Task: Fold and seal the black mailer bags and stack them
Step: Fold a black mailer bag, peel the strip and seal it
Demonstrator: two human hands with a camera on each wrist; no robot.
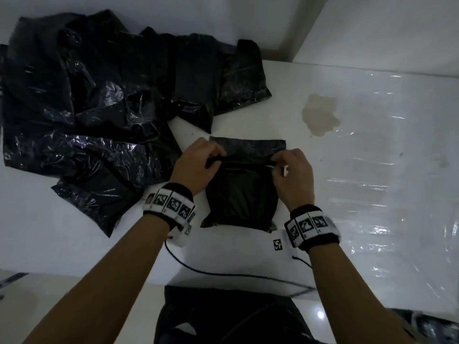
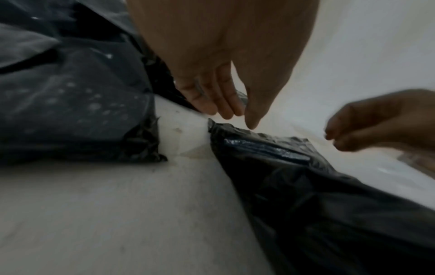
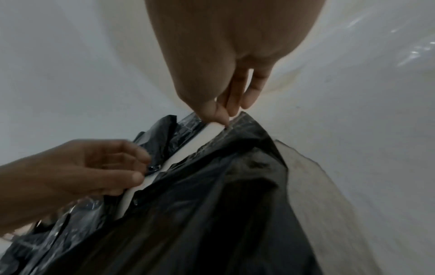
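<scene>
On the smooth white counter (image 1: 248, 125), a crinkled, glossy black bag (image 1: 242, 194) lies flat while the left hand (image 1: 198, 167) and right hand (image 1: 293, 180) pinch its flap with curled fingers (image 3: 219, 113), beside a rumpled pile (image 1: 99, 100).

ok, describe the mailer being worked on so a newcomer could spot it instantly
On the white table, right of the heap of crumpled glossy black mailer bags, one small black plastic mailer lies alone. Unlike the heap, it is flat, and the left hand and right hand pinch its top edge.
</scene>
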